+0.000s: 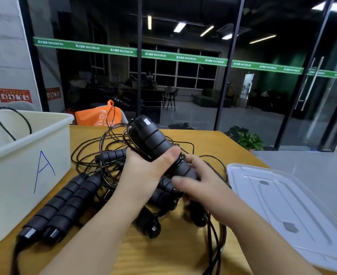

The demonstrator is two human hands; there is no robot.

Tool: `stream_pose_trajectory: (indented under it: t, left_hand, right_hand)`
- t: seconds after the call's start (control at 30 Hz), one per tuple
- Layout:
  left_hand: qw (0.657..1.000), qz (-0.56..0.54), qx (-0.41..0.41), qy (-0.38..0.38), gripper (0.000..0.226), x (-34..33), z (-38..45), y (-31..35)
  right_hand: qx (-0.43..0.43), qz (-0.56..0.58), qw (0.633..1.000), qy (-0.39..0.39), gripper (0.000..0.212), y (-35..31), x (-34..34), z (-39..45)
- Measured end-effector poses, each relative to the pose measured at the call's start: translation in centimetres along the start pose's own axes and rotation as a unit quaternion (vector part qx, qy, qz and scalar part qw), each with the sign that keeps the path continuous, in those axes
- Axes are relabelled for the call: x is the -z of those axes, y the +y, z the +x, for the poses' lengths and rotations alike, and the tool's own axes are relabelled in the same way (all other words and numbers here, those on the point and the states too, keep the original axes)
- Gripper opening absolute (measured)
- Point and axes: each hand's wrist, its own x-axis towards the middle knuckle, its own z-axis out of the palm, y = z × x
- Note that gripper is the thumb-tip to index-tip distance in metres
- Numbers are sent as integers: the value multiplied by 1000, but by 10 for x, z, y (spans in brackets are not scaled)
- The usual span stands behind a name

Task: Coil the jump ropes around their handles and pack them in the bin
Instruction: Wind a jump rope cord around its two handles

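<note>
partly blurred, right hand (199, 187) hides held handles' (153, 139) lower ends.

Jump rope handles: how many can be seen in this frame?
At least 6: one raised in the left hand, two side by side by the bin, one behind the left hand, two low under the hands. The tangle may hide more.

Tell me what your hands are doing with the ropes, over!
Left hand grips raised handles. Right hand winds cord round them, blurred. Bin open at left, loose ropes tangled underneath. Over.
</note>
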Motion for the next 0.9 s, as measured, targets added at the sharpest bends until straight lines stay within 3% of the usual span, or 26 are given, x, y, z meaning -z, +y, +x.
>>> stream_pose_trajectory:
  t: [0.07, 0.17, 0.3, 0.37, 0.5, 0.63, 0.7, 0.9]
  left_hand:
    - [997, 71, -5, 28, 91, -2, -3, 0]
    - [992, 122, -20, 34, 96, -4, -6, 2]
    - [990, 127, -55, 38, 80, 0, -4, 0]
    - [988, 121, -85, 38, 67, 4, -3, 1]
    - [986, 105, -127, -2, 52, 10, -5, 8]
    - [991, 35, -99, -85, 87, 9, -6, 10]
    - [989, 18, -68, -130, 85, 9, -8, 10]
    - [988, -34, -3, -152, 43, 3, -18, 24]
  right_hand:
    - [38, -129, 990, 40, 43, 3, -2, 0]
    - [55, -140, 987, 62, 37, 4, -1, 0]
    - [38, 0, 999, 2, 25, -1, 2, -1]
    - [33, 104, 993, -43, 38, 1, 3, -1]
    - [-2, 321, 932, -169, 59, 4, 7, 1]
    - [-34, 440, 838, -321, 50, 7, 10, 3]
    - [-51, 464, 806, -364, 52, 7, 12, 3]
    - [-60, 446, 805, -385, 52, 13, 18, 8]
